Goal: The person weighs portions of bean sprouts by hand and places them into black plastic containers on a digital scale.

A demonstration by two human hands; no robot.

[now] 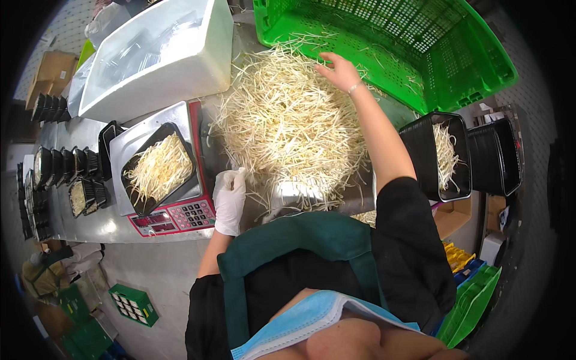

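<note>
A large heap of bean sprouts lies on the metal table before me. Bare and with fingers apart, my right hand is over the heap's far right edge, beside the green perforated crate. My left hand, in a white glove, is curled shut at the near left of the heap; I see nothing in it. Just left of that hand stands a red digital scale with a metal pan. On the pan rests a black plastic tray, tilted in its placement and filled with bean sprouts.
A white foam box with clear plastic items stands at the back left. Filled black trays line the left side. Stacked black trays on the right hold some sprouts; another stack adjoins. A gloved hand of another person shows beyond the box.
</note>
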